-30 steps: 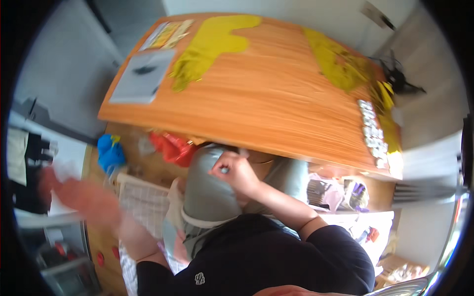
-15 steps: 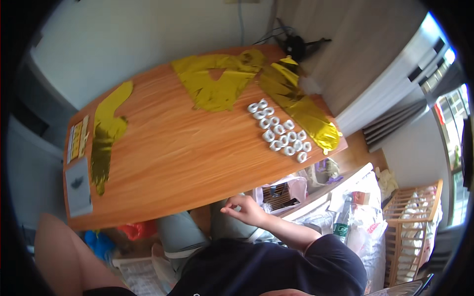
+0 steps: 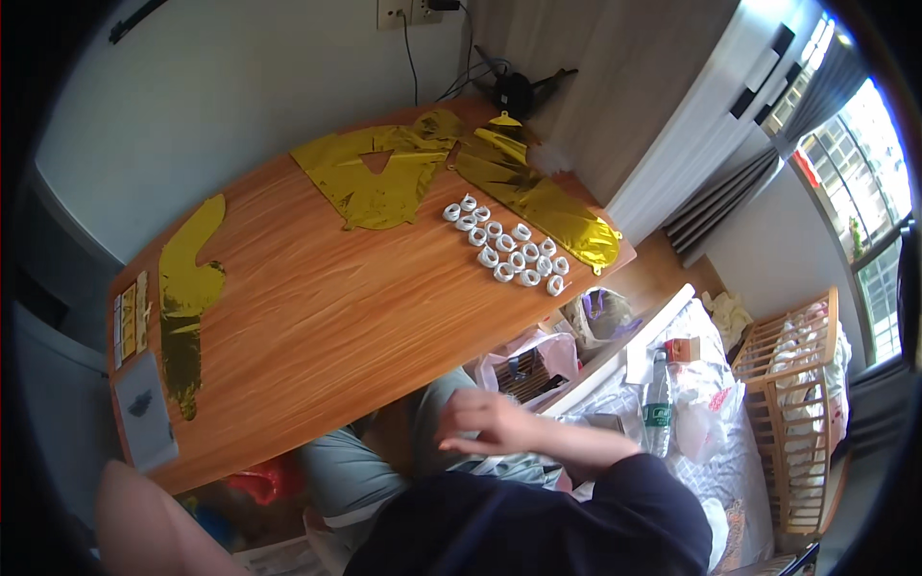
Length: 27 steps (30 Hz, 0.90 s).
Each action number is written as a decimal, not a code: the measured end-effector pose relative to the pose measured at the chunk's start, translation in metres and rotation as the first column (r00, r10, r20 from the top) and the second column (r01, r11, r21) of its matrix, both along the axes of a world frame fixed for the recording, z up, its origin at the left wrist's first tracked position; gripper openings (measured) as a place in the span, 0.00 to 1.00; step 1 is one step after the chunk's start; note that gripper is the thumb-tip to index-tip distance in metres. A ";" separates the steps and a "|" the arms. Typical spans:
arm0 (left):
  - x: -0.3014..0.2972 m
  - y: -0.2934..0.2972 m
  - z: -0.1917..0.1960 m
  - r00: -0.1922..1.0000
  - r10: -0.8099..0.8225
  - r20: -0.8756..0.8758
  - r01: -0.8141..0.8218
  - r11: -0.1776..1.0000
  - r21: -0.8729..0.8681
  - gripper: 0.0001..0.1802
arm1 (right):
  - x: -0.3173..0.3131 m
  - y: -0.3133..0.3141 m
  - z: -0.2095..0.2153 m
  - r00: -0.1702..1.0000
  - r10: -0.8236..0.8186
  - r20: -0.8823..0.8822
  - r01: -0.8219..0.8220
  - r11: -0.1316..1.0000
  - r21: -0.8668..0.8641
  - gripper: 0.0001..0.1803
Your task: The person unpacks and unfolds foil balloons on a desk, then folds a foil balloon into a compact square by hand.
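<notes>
Over my lap, just off the table's near edge, is my right hand; its fingers are loosely bent, the thumb sits apart from them, and nothing shows in the grasp. My left arm rises at the lower left corner, while the left hand is out of sight. Flat gold foil balloons lie on the wooden table: a curved one at the left, a wide one with a triangular hole at the far middle, and a long one at the far right. Beside the long balloon sit several small white coils in rough rows.
On the table's left end are a grey-white flat case and a yellow-and-white strip package. A black router stands behind the far corner. Right of the table are a pink bag, a bed with a bottle, and a wooden crib.
The view has shifted, so the table and things on it sit differently in the picture. My right hand has turned, its back now more upward. The items on the table look unmoved.
</notes>
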<state>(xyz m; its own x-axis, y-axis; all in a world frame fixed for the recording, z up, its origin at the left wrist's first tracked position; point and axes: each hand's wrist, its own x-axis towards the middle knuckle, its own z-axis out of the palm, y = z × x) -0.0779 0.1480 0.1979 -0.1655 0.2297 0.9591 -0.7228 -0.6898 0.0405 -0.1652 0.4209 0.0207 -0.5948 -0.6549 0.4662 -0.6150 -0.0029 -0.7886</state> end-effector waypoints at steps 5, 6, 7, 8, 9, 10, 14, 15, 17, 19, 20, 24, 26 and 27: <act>0.031 -0.016 0.014 0.997 0.052 0.049 -0.041 0.980 -0.197 0.20 | -0.082 -0.014 0.044 0.901 -0.099 -0.421 0.132 0.990 0.049 0.14; 0.034 -0.019 0.014 0.996 0.068 0.060 -0.052 0.971 -0.235 0.21 | -0.108 -0.020 0.044 0.885 -0.155 -0.439 0.207 0.976 0.074 0.15; 0.034 -0.021 0.013 0.995 0.079 0.068 -0.058 0.962 -0.267 0.21 | -0.137 -0.024 0.044 0.863 -0.210 -0.460 0.286 0.953 0.101 0.17; 0.051 -0.025 0.023 0.989 0.135 0.062 -0.108 0.941 -0.319 0.21 | -0.161 -0.042 0.048 0.781 -0.215 -0.586 0.382 0.907 0.175 0.18; 0.068 -0.027 0.035 0.980 0.192 0.057 -0.158 0.916 -0.369 0.22 | -0.185 -0.060 0.051 0.684 -0.203 -0.700 0.484 0.845 0.228 0.19; 0.046 -0.042 0.005 0.911 0.108 -0.398 -0.207 0.954 -0.215 0.16 | -0.217 -0.082 0.048 0.557 -0.138 -0.819 0.497 0.846 0.195 0.18; -0.112 -0.032 -0.063 -0.744 0.457 -0.488 -0.624 -0.216 0.751 0.15 | -0.292 -0.071 0.012 0.731 -0.173 -0.660 0.480 0.819 0.316 0.23; -0.146 -0.025 -0.075 -0.974 -0.219 -0.059 0.106 -0.671 0.734 0.15 | -0.298 -0.072 0.012 0.874 -0.127 -0.468 0.383 0.773 0.505 0.25; -0.215 -0.015 -0.120 -0.865 -0.234 -0.443 -0.078 -0.810 0.581 0.16 | -0.313 -0.067 0.009 0.962 -0.087 -0.257 0.240 0.715 0.656 0.26; -0.268 -0.034 -0.164 -0.587 -0.371 -0.719 -0.117 -0.840 0.529 0.18 | -0.316 -0.074 -0.009 0.953 -0.086 -0.290 0.214 0.870 0.443 0.22; -0.285 -0.046 -0.181 -0.448 -0.388 -0.806 -0.112 -0.870 0.480 0.19 | -0.314 -0.084 -0.009 0.956 -0.057 -0.288 0.185 0.880 0.438 0.22; -0.314 -0.044 -0.207 -0.138 -0.351 -0.926 -0.057 -0.931 0.361 0.29 | -0.311 -0.088 -0.009 0.947 -0.161 -0.277 0.268 0.871 0.411 0.16; -0.312 -0.032 -0.209 -0.112 -0.431 -0.895 -0.090 -0.893 0.441 0.32 | -0.312 -0.083 -0.011 0.945 -0.197 -0.260 0.294 0.860 0.417 0.15; -0.310 -0.028 -0.208 -0.087 -0.514 -0.853 -0.124 -0.844 0.521 0.36 | -0.313 -0.079 -0.013 0.938 -0.205 -0.279 0.311 0.855 0.415 0.15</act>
<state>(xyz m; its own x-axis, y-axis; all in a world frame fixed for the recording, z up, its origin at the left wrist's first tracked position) -0.3874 0.1200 -0.0097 -0.9621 0.0363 0.2704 0.1087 0.9601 0.2578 -0.4787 0.3419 0.0078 -0.6897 -0.6600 0.2980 -0.6990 0.4991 -0.5122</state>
